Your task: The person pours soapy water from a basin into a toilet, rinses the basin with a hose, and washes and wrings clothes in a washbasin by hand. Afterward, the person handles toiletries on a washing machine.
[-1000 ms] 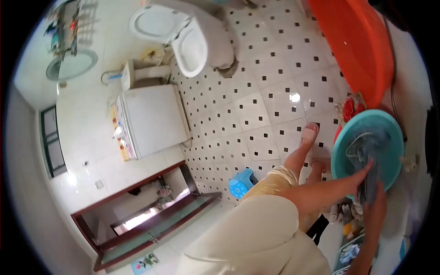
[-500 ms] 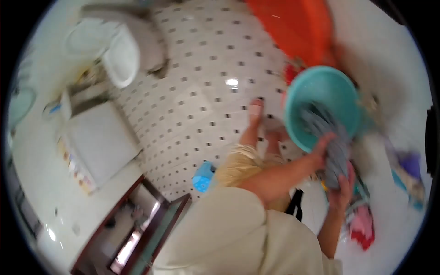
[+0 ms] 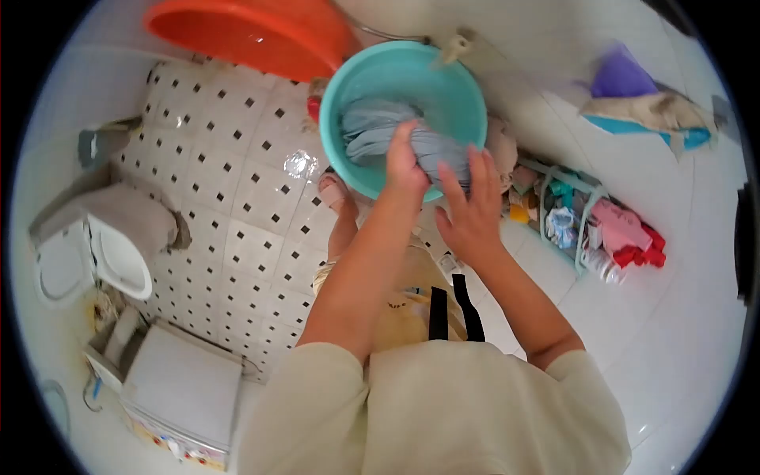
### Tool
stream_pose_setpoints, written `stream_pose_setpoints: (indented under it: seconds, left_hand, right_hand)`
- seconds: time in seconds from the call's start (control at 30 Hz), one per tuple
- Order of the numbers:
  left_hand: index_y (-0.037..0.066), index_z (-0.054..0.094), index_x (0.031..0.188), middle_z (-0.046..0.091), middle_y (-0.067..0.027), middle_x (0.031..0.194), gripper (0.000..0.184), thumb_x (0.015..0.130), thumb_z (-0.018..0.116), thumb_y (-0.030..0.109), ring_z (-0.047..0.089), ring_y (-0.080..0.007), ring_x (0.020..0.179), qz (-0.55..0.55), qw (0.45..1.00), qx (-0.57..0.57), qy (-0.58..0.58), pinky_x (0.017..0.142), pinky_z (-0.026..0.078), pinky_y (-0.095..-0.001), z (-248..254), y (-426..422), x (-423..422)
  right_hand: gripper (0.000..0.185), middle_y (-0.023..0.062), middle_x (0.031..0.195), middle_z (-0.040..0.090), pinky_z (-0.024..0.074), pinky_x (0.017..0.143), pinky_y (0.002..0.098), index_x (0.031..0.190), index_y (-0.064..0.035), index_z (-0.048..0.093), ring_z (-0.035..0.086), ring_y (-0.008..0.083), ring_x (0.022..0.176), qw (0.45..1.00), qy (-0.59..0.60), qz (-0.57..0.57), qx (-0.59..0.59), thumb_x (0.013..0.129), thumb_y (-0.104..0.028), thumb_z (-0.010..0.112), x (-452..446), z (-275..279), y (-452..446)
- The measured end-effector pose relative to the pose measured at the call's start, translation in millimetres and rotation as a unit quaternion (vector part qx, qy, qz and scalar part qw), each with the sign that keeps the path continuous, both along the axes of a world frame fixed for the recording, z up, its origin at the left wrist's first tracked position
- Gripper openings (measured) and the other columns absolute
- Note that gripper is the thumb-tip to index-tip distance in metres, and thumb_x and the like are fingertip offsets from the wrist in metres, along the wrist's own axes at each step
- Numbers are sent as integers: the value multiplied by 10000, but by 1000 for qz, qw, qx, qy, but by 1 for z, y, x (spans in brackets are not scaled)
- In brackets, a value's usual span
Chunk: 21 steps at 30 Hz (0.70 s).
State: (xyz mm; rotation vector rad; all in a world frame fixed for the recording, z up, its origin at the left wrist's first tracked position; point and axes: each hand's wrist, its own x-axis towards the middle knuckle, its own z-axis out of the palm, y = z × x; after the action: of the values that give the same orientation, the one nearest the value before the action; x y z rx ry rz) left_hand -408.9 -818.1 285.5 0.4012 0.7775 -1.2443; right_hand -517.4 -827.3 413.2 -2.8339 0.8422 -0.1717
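Observation:
A turquoise basin (image 3: 340, 71) stands in front of me. Across its near side lies a bunched, twisted grey cloth (image 3: 376, 119), partly inside the basin; I cannot tell whether it is a garment. My left hand (image 3: 405, 166) is wrapped round the middle of the cloth, thumb on top. By the cloth's right end is my right hand (image 3: 475, 206), its fingers stretched and spread, the tips at or touching the fabric.
A large orange tub (image 3: 261, 36) sits beyond the basin, near a wall tap (image 3: 457, 47). To the right is a wire rack (image 3: 574, 202) with bottles and pink and red cloths. A toilet (image 3: 119, 253) and a white-topped washing machine (image 3: 186, 388) stand at left.
My view has turned, bringing the basin to the centre. The cloth has come back over the basin, and my right hand has loosened from its end, fingers spreading.

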Motion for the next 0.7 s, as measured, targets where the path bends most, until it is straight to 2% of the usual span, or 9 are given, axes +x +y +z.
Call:
stream_pose_setpoints:
  seconds: [0.07,0.17,0.27,0.33,0.47,0.57,0.6,0.7]
  left_hand:
    - [30,507,867,568,-99,749,147,773,539,138,556,-226,729,14,1000,4,-9,728,466,-361,22,-4,0]
    - [-24,500,962,598,-124,834,236,762,550,92,563,-219,812,0,995,36,-90,785,454,-353,26,1,8]
    - [-96,505,982,612,-158,913,315,748,564,106,577,-218,818,-63,978,58,-192,749,475,-350,29,-2,19]
    - [-97,526,935,615,-156,893,287,745,565,114,581,-221,791,-118,965,89,-217,710,488,-358,35,-7,29]
    - [-96,555,857,617,-159,850,255,735,560,128,583,-222,746,-177,950,76,-245,654,501,-378,26,-10,36]
    - [-43,551,921,604,-138,821,269,738,567,153,578,-220,772,-253,938,75,-223,709,482,-379,30,-11,44]
    - [-35,561,894,604,-132,822,258,734,574,168,576,-219,771,-275,931,57,-235,699,482,-375,27,-9,46]
    - [-19,582,820,604,-128,813,226,733,573,189,571,-221,724,-328,907,11,-262,654,486,-364,19,-9,52]
  right_hand:
    - [673,218,1251,378,411,848,424,1232,-68,399,435,387,1076,998,-28,-48,13,617,-107,669,2,-38,-17]
    - [708,199,1117,501,446,789,395,1231,-59,379,509,392,944,968,-71,-123,206,591,-84,680,9,-58,-36]
    - [600,142,923,585,464,734,364,1149,-34,442,561,335,768,921,5,-189,340,608,-122,687,13,-76,-42]
    - [511,100,842,583,465,682,351,1081,-44,484,559,270,717,836,29,-222,501,626,-158,685,17,-82,-49]
    - [387,36,775,567,442,570,289,992,-74,540,530,141,677,609,58,-265,746,648,-191,676,25,-79,-61]
    - [379,23,721,545,383,449,233,982,-88,535,502,112,599,529,1,-312,789,651,-213,671,24,-82,-54]
    - [362,45,730,541,352,418,208,975,-64,518,496,112,580,499,-34,-311,808,669,-214,639,26,-80,-49]
    - [352,57,768,536,362,422,216,987,-50,496,510,126,594,356,-49,-246,900,698,-218,604,15,-95,-50]
